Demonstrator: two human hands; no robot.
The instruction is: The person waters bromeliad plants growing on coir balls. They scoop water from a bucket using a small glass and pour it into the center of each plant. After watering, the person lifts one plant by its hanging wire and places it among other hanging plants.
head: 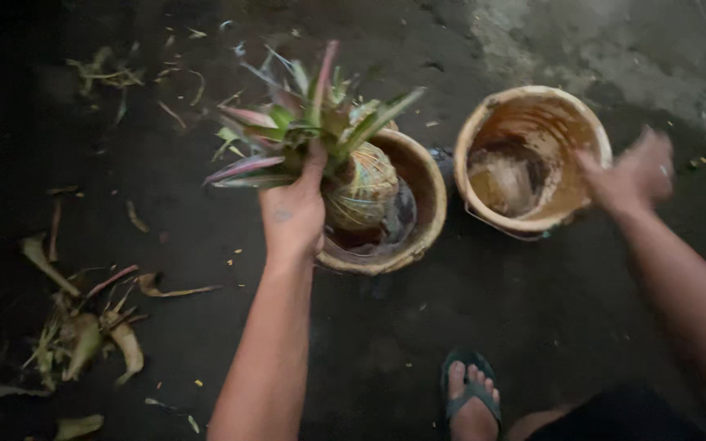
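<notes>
**Green-and-pink crown, fruit hanging over the bowl**

Head view: left hand is wrapped tight round the base of the pineapple's leafy crown, fingers closed on it, so the peeled pineapple hangs over the wet clay-coloured bowl, roughly at 12 o'clock from the wrist. Right hand is blurred by the rim of the second bucket at 2 o'clock; fingers look loosely spread and empty, can't say for sure. Looks like the rinsing step to me. Leaf scraps sit at 8 o'clock, sandalled foot at 6.

left hand clenched, right hand open, blurred
</notes>
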